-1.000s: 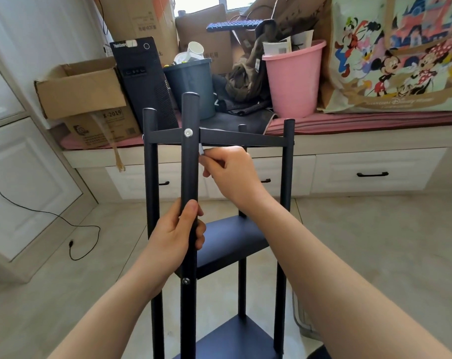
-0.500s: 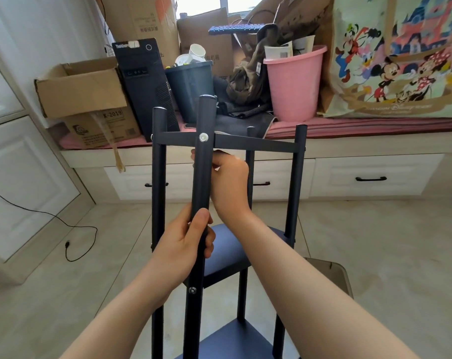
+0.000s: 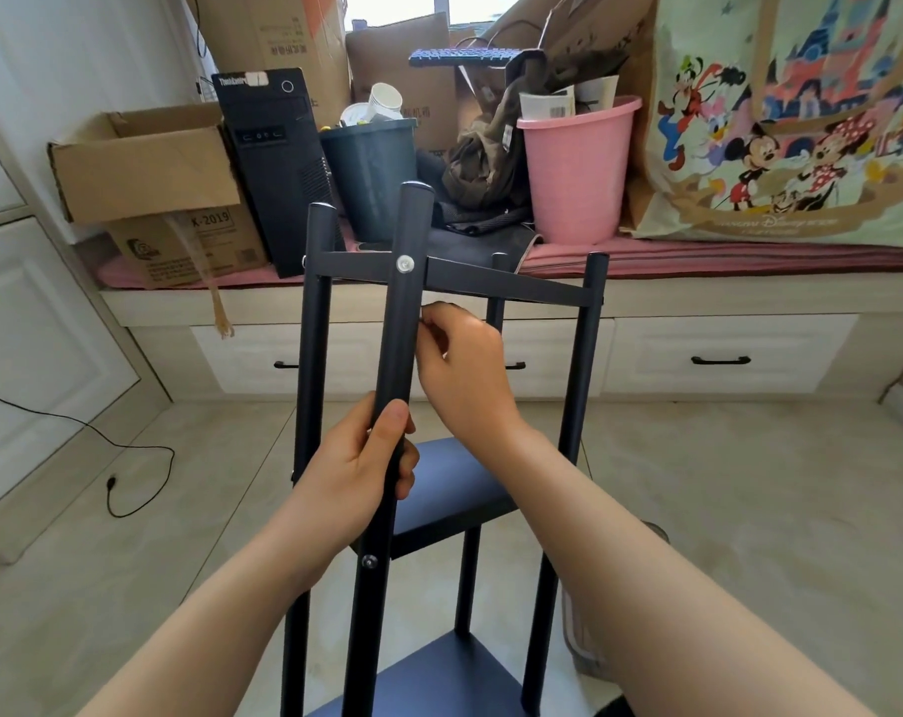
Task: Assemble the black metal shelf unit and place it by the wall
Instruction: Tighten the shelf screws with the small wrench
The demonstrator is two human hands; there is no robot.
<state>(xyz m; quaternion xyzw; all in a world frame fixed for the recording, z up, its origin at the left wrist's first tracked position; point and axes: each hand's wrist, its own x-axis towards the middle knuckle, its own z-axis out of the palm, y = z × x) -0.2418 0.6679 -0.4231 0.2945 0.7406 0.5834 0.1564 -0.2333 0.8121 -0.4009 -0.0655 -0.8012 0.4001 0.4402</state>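
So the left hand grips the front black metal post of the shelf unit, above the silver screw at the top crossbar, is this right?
Not quite: in the head view the left hand grips the front black metal post below the silver screw at the top crossbar.

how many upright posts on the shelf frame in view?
4. The near post is gripped by the left hand; the left post and right post stand either side; the back post shows behind the right hand, partly hidden.

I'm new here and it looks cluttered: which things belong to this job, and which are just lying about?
In use: shelf unit, its near post, left hand, right hand.
Lying about: pink bucket, computer tower, cardboard box, cartoon bag.
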